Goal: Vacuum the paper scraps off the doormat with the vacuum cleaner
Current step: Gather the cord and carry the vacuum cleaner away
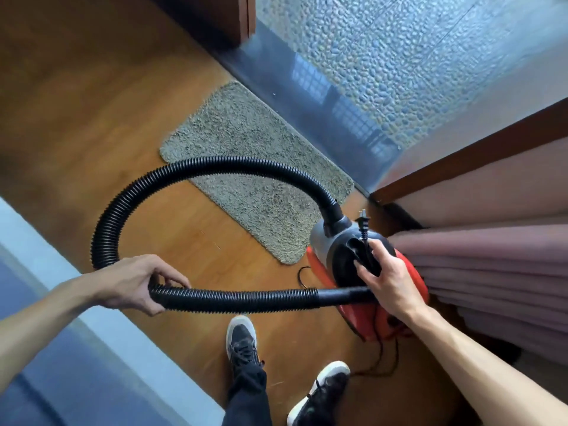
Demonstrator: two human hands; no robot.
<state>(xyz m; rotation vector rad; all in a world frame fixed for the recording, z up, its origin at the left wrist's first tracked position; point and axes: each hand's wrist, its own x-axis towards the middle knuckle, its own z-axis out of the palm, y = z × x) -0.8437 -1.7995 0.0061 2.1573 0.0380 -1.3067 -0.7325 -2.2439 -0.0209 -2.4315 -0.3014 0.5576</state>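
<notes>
**Both hands on the vacuum, hose looped over the doormat**

Nearest the camera, two dark shoes with pale soles, the left shoe and the right shoe, stand on the wooden floor. Above them the left hand wraps its fingers and thumb around the black ribbed hose, close to a bend. From there the hose runs straight across to the right hand, where its smooth end tube passes under the palm. The right hand's fingers curl into the handle recess on top of the vacuum cleaner, a red, grey and black canister. They also hold the power cord, whose plug sticks up just beyond the fingertips. Whether the canister rests on the floor cannot be told. It sits just beside the folds of a mauve curtain.

The hose leaves the canister's front socket, arches over the near half of the doormat and sweeps round to the left hand. The grey shaggy doormat lies flat on the wood along a dark threshold. Paper scraps cannot be made out in its pile. Beyond the threshold spreads a pebbled floor.
</notes>
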